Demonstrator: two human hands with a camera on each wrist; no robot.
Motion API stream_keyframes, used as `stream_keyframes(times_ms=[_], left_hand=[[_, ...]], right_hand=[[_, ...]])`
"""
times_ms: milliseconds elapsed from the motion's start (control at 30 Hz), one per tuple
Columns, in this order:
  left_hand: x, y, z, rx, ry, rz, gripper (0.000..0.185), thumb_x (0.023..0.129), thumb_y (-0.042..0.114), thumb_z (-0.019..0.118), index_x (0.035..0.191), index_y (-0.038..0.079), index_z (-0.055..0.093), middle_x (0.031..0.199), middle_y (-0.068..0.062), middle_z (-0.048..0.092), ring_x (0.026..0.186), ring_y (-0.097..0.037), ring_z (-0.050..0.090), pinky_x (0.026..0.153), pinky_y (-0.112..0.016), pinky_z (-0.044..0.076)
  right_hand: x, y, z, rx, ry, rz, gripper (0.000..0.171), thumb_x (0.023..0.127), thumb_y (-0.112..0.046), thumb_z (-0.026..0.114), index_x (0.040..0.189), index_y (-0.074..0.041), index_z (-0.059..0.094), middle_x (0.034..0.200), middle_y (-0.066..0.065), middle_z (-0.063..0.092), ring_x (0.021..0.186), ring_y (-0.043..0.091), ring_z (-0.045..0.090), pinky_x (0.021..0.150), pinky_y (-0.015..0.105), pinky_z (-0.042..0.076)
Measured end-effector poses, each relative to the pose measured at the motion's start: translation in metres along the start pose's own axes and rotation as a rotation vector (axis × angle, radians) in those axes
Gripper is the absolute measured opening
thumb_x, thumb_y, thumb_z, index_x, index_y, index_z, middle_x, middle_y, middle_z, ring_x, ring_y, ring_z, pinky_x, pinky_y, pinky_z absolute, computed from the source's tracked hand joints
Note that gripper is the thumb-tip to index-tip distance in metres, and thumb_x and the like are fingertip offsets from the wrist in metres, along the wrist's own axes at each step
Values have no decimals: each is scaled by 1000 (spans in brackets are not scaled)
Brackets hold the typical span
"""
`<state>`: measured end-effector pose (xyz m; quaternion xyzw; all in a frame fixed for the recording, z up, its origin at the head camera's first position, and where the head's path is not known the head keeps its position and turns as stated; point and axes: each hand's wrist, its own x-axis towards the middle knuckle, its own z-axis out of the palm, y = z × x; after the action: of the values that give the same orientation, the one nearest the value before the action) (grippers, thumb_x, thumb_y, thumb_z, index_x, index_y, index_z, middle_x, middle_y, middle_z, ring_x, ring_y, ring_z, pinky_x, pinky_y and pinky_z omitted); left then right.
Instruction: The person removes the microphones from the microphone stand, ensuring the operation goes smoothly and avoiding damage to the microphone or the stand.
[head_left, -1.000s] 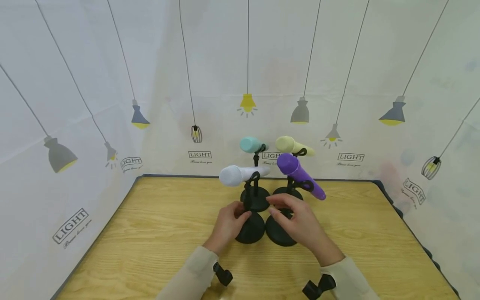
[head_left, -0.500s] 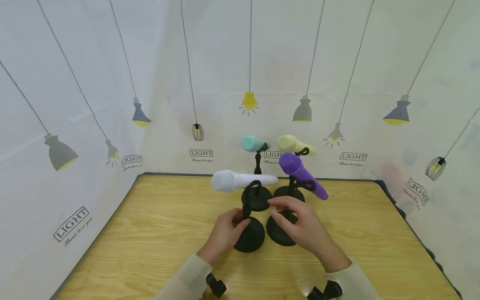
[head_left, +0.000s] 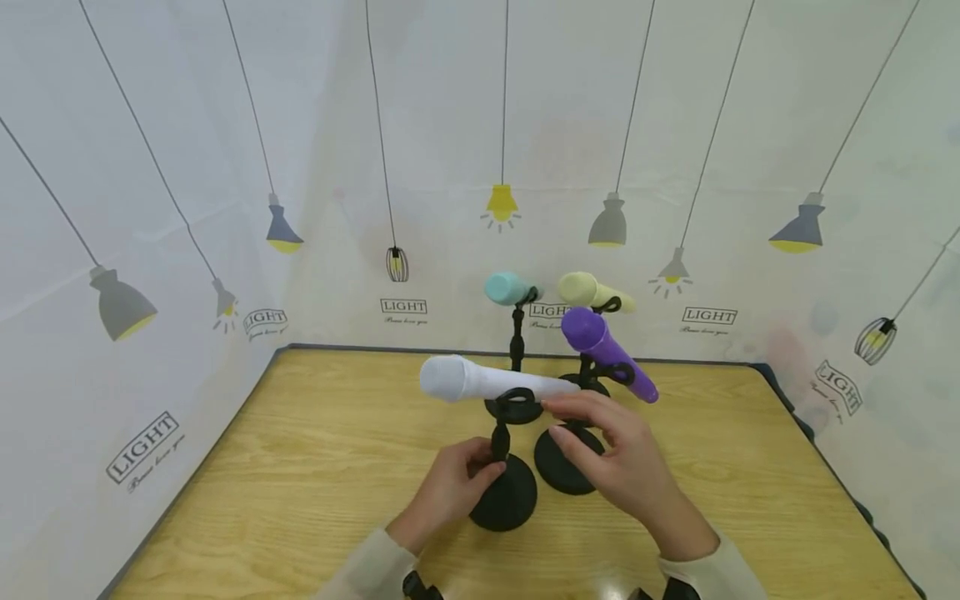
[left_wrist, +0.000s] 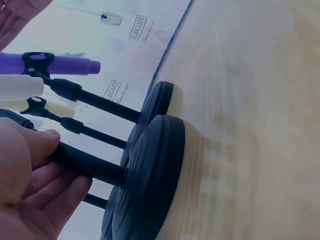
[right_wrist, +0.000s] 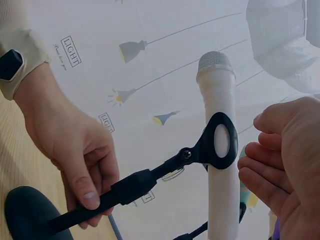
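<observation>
Right now our left hand (head_left: 450,487) grips the black upright pole of the nearest mic stand (head_left: 500,437), thumb and fingers curled round it just above the round black base (head_left: 504,502); the left wrist view shows the same, w/ fingers (left_wrist: 47,187) wrapped on the pole. That stand carries a white plastic microphone w/ mesh head (head_left: 480,381), lying roughly level in a black ring clip (head_left: 514,395), head pointing left. Our right hand (head_left: 615,454) sits just beside the mic's tail end, fingers loosely bent, fingertips near the clip; we can't tell if they touch it, and in the right wrist view the hand holds nothing. Stand is on the light wooden tabletop (head_left: 300,467), front centre.

Just right of it: a 2nd black stand w/ a purple microphone (head_left: 607,354), tilted, head up-left. Behind, 2 more stands: a teal microphone (head_left: 507,288) and a pale yellow microphone (head_left: 592,291). A white backdrop printed w/ hanging lamps (head_left: 225,167) surrounds the table.
</observation>
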<state>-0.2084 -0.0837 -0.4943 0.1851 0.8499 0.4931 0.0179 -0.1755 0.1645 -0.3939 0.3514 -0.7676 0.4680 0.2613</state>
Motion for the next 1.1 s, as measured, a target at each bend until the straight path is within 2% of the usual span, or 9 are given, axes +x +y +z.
stream_keyframes(times_ms=[133, 267, 433, 633, 800, 1100], left_hand=[[-8, 2, 1, -19, -33, 2, 21, 106, 18, 72, 125, 10, 76, 115, -5, 81, 105, -18, 76, 92, -32, 63], [-15, 3, 2, -46, -63, 31, 24, 105, 19, 73, 126, 9, 76, 117, -5, 81, 107, -19, 77, 93, -29, 62], [-20, 4, 4, -73, -92, 68, 25, 105, 18, 73, 127, 7, 76, 120, -7, 81, 110, -20, 78, 94, -26, 62], [-25, 7, 7, -100, -123, 104, 24, 105, 16, 72, 126, 4, 76, 123, -11, 80, 114, -20, 77, 96, -24, 61], [-27, 9, 10, -124, -148, 133, 23, 105, 14, 72, 126, 5, 76, 124, -11, 80, 113, -17, 77, 97, -23, 60], [-29, 10, 14, -121, -180, 173, 22, 104, 11, 73, 124, 5, 76, 123, -9, 80, 114, -14, 76, 99, -23, 59]], right_hand=[[4, -7, -3, 0, 6, -47, 42, 85, 14, 81, 121, -8, 77, 121, 11, 79, 118, 11, 72, 98, 16, 57], [7, -14, -5, -27, -2, -42, 42, 84, 12, 83, 121, -7, 77, 121, 8, 79, 114, 13, 73, 92, 17, 58], [12, -24, -6, -53, -24, -13, 43, 84, 8, 85, 123, -8, 77, 124, 6, 79, 114, 16, 73, 95, 21, 59], [24, -36, -4, -100, -38, -49, 46, 84, 4, 87, 125, -12, 77, 123, 5, 79, 109, 19, 75, 93, 23, 60], [30, -42, -3, -132, -85, -34, 46, 84, -1, 90, 126, -17, 77, 124, 1, 79, 107, 18, 75, 90, 31, 62], [37, -48, 1, -117, -164, -31, 40, 86, -6, 91, 123, -14, 76, 121, 1, 79, 106, 17, 76, 89, 37, 65]])
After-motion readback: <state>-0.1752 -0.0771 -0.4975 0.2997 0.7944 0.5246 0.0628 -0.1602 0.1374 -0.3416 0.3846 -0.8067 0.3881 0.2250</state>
